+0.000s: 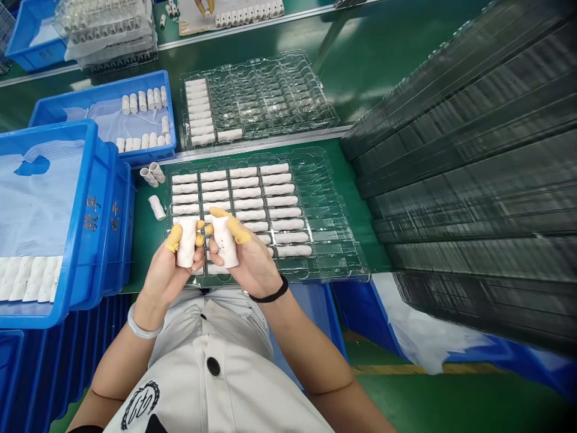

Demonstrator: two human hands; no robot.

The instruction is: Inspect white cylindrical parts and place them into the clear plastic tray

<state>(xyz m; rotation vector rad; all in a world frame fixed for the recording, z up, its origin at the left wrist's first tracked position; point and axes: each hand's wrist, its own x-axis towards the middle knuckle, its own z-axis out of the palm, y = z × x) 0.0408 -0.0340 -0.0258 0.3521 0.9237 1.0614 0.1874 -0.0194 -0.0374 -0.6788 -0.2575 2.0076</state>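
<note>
My left hand (166,276) is closed around a short white tube (186,242), held upright, with yellow finger cots on the fingers. In my right hand (255,261) is a second white tube (225,243), tilted slightly, gripped by fingers that also wear yellow cots. The two tubes are close together but apart, above the front of a clear plastic tray (331,231). Rows of white tubes (243,181) lie on their sides in this tray's compartments. Left of the tray, one loose tube (157,207) lies on the green table, and two more tubes (152,174) stand behind it.
Behind, another clear tray (270,90) holds a column of tubes. Blue bins (85,240) with tubes on white sheeting stand at left. A tall stack of dark, ribbed trays (469,180) rises at right. Across the bench, a co-worker's hand (205,6) shows beside more tubes.
</note>
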